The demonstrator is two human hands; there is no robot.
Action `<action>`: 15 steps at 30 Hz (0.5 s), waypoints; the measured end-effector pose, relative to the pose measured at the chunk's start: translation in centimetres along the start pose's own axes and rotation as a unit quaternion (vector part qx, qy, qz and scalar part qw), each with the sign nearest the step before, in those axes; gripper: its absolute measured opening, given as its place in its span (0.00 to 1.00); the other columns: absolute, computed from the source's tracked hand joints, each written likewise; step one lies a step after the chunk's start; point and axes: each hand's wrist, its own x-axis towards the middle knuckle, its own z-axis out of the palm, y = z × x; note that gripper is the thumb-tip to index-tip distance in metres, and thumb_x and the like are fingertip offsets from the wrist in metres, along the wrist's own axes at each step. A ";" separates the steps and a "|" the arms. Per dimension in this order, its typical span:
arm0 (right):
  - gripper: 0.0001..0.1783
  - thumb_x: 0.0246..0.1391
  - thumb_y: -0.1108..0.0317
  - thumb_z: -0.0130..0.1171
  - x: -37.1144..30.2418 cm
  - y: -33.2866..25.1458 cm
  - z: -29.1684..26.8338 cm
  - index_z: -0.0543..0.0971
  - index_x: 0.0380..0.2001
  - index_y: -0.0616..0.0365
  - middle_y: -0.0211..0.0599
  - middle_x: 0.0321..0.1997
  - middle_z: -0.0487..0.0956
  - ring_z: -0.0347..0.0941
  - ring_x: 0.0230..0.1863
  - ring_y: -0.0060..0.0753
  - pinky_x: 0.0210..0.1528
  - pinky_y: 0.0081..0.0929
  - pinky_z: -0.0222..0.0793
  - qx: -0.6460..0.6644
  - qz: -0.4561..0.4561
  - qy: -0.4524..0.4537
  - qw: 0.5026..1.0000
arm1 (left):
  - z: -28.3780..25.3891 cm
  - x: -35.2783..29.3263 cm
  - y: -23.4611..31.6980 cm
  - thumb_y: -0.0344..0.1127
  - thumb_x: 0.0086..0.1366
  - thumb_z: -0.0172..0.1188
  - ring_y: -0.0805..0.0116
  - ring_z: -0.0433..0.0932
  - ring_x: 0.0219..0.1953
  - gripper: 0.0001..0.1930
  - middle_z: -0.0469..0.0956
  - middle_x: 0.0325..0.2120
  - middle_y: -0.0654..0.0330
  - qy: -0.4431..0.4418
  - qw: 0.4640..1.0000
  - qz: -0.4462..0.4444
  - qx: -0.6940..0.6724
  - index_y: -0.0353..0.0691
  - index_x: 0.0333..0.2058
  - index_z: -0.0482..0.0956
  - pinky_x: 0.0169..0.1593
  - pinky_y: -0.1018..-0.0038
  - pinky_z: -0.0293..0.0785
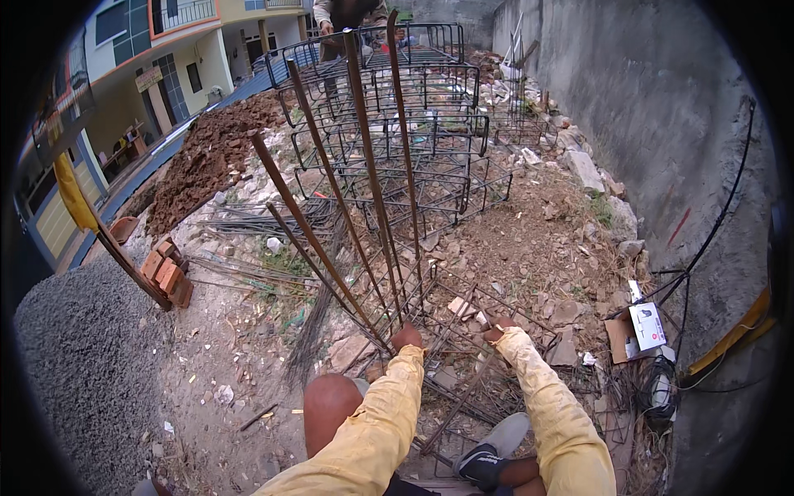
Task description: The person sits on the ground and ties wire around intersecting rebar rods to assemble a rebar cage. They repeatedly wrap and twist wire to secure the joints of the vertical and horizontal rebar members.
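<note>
Several upright rusty steel reinforcing bars (376, 165) rise from a low framework of crossed rebar (463, 397) on the rubble. My left hand (407, 337) is closed at the foot of these bars, apparently around one; its fingers are partly hidden. To its right, my right hand (499, 329) is low over the crossed rebar with its fingers curled in. Whatever it pinches is too small to make out. Both forearms wear yellow sleeves. Beyond the uprights, a stack of dark rebar cages (397, 107) extends away from me.
At the cages' far end a person (351, 16) stands. Grey gravel (91, 372), bricks (168, 271) and a dirt mound (217, 149) lie left. A concrete wall (662, 124) runs along the right, with a small open box (637, 332) near it. Loose bars (273, 223) lie left of the cages.
</note>
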 end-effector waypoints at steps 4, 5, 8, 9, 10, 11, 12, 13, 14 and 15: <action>0.21 0.50 0.55 0.63 -3.2 -1.7 -10.2 0.81 0.42 0.58 0.34 0.31 0.83 0.78 0.33 0.29 0.34 0.30 0.73 -0.032 0.042 -0.110 0.993 | 0.5 -7.6 -0.1 0.45 0.58 0.61 0.57 0.68 0.18 0.16 0.69 0.17 0.56 -0.317 0.906 -0.192 -0.202 0.36 0.28 0.75 0.21 0.61 0.64; 0.20 0.51 0.56 0.63 -2.5 -0.6 -10.3 0.81 0.43 0.57 0.31 0.32 0.82 0.77 0.32 0.26 0.33 0.28 0.73 -0.017 0.024 -0.127 0.992 | 0.0 -8.1 0.5 0.45 0.59 0.61 0.64 0.63 0.15 0.13 0.64 0.16 0.62 -0.363 0.876 -0.193 -0.251 0.40 0.28 0.74 0.17 0.68 0.57; 0.20 0.53 0.56 0.61 -2.2 -2.2 -8.0 0.80 0.45 0.57 0.34 0.37 0.82 0.77 0.35 0.30 0.38 0.32 0.73 0.028 -0.027 -0.171 0.984 | -2.1 -8.0 1.6 0.42 0.61 0.59 0.79 0.54 0.11 0.08 0.58 0.15 0.72 -0.362 0.838 -0.205 -0.353 0.46 0.31 0.74 0.12 0.80 0.46; 0.20 0.53 0.56 0.61 -1.3 0.6 -6.7 0.80 0.45 0.56 0.37 0.39 0.82 0.78 0.37 0.34 0.41 0.35 0.73 0.046 -0.072 -0.163 0.983 | -2.2 -9.2 1.8 0.41 0.61 0.59 0.79 0.55 0.12 0.08 0.60 0.17 0.72 -0.382 0.810 -0.239 -0.375 0.44 0.33 0.76 0.13 0.80 0.48; 0.20 0.52 0.57 0.61 -1.0 0.4 -5.4 0.80 0.45 0.54 0.40 0.43 0.81 0.77 0.43 0.39 0.46 0.36 0.72 -0.006 -0.114 -0.156 0.981 | -3.3 -8.3 1.6 0.40 0.61 0.59 0.79 0.57 0.13 0.08 0.61 0.17 0.72 -0.401 0.797 -0.239 -0.383 0.43 0.34 0.76 0.14 0.81 0.50; 0.19 0.50 0.58 0.62 -0.6 -0.3 -4.0 0.80 0.46 0.52 0.42 0.47 0.80 0.76 0.49 0.44 0.51 0.36 0.70 -0.056 -0.157 -0.144 0.975 | -4.2 -7.4 1.6 0.39 0.61 0.59 0.79 0.58 0.15 0.09 0.62 0.18 0.71 -0.422 0.784 -0.236 -0.390 0.42 0.36 0.77 0.15 0.81 0.52; 0.19 0.51 0.57 0.61 -0.5 -0.9 -3.3 0.80 0.45 0.51 0.44 0.48 0.80 0.75 0.52 0.47 0.54 0.38 0.68 -0.047 -0.142 -0.170 0.974 | -4.3 -7.4 1.8 0.39 0.61 0.59 0.78 0.60 0.16 0.10 0.64 0.19 0.71 -0.450 0.765 -0.234 -0.396 0.41 0.37 0.78 0.17 0.81 0.54; 0.19 0.51 0.57 0.61 0.7 0.4 -1.5 0.80 0.45 0.50 0.46 0.47 0.80 0.75 0.52 0.47 0.54 0.39 0.68 -0.085 -0.190 -0.145 0.967 | -4.3 -7.5 1.7 0.38 0.60 0.58 0.78 0.62 0.18 0.09 0.65 0.20 0.70 -0.458 0.755 -0.235 -0.406 0.41 0.37 0.78 0.18 0.81 0.56; 0.19 0.50 0.57 0.61 0.9 0.6 -0.9 0.80 0.46 0.49 0.47 0.47 0.80 0.75 0.51 0.48 0.54 0.39 0.68 -0.064 -0.191 -0.154 0.967 | -4.6 -8.3 1.9 0.37 0.60 0.58 0.77 0.63 0.19 0.09 0.66 0.20 0.69 -0.465 0.744 -0.236 -0.418 0.40 0.37 0.78 0.20 0.80 0.58; 0.20 0.50 0.57 0.61 1.1 0.8 -0.3 0.79 0.47 0.49 0.47 0.47 0.80 0.75 0.50 0.49 0.54 0.39 0.68 -0.042 -0.192 -0.163 0.967 | -4.7 -8.8 1.8 0.36 0.60 0.58 0.76 0.65 0.21 0.09 0.68 0.21 0.68 -0.471 0.733 -0.239 -0.429 0.40 0.37 0.78 0.22 0.80 0.59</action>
